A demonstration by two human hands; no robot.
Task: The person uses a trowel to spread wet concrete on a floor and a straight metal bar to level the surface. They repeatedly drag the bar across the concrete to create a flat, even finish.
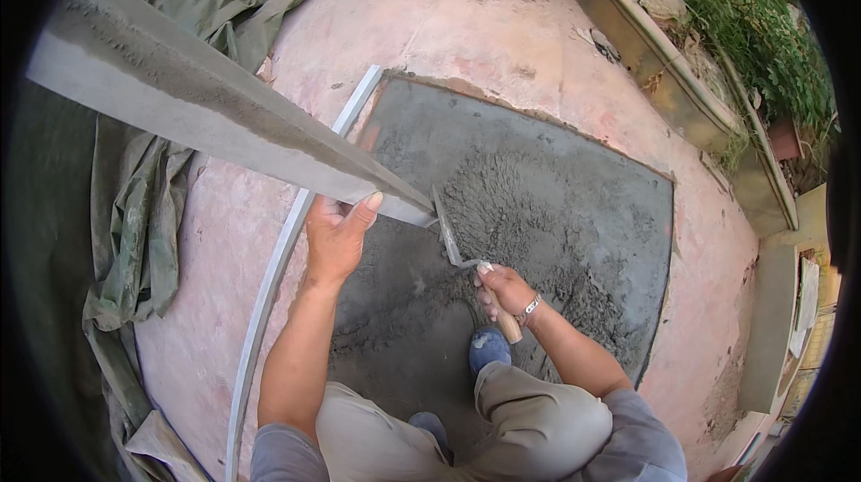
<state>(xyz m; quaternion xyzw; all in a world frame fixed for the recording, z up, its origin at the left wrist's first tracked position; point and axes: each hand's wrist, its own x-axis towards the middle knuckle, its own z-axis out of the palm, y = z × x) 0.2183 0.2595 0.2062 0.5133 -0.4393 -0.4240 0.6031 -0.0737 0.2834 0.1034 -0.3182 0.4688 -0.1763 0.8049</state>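
My left hand (336, 231) grips a long straightedge board (224, 114), coated with grey mortar, that rises toward the upper left. My right hand (504, 295) is closed on the wooden handle of a trowel (448, 231), its metal blade at the lower end of the board, seemingly against it. Below both hands lies a patch of wet grey cement (574, 213), smooth near its far edge and rough in the middle. A long silver metal bar (359, 92) runs along the patch's left side, passing behind the board.
Pink paving (296, 34) surrounds the patch. A crumpled green tarp (152, 222) lines the left and far edges. On the right are a low wall (664, 60), plants (744, 43), a terracotta pot (783, 139) and pale ledges (767, 321). My blue shoe (489, 347) stands in the cement area.
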